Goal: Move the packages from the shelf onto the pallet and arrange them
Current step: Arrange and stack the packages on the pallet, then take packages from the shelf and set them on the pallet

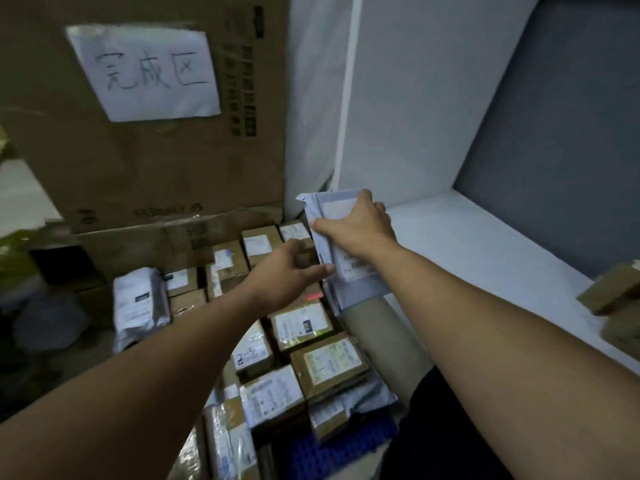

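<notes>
Pallet (332,448) bottom centre, boxes (329,365) packed tight on it. Mid-frame: left hand (287,271) fingers loose and spread, thumb at grey mailer (349,271) edge. Right hand (356,226) fingers curled over its top, holding it upright above the back rows. Risk: floppy mailer slides off uneven box tops toward the shelf (485,244).

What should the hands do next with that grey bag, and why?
Probably lower the grey bag onto the brown boxes at the back of the pile. The right hand grips it in the air above them, the left hand reaches open toward its edge, and the boxes below lie in rows on the blue pallet.
</notes>
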